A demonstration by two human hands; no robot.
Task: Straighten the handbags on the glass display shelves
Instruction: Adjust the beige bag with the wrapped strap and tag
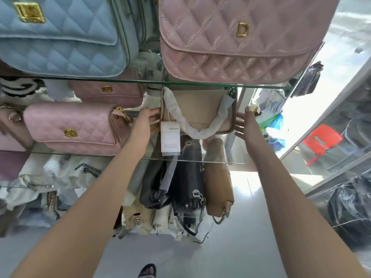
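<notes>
Both our hands bracket the beige bag [200, 109]. Our right hand [248, 125] is spread, fingers straight against the bag's right end. Our left hand [147, 119] is at the left end, fingertips tucked by the edge, so we cannot tell whether it pinches or only presses. The bag lies straight ahead between the hands, long axis running left to right, each hand about equally near its own end. A paper-wrapped handle [192, 129] and white tag [170, 137] hang down its front. It sits on the middle shelf [220, 162], just right of a pink bag [74, 129]. The upper shelf [120, 82] holds a blue bag [60, 41] and a D bag [230, 47]. Below, a black bag [186, 177] and a tan bag [218, 177] stand on end.
</notes>
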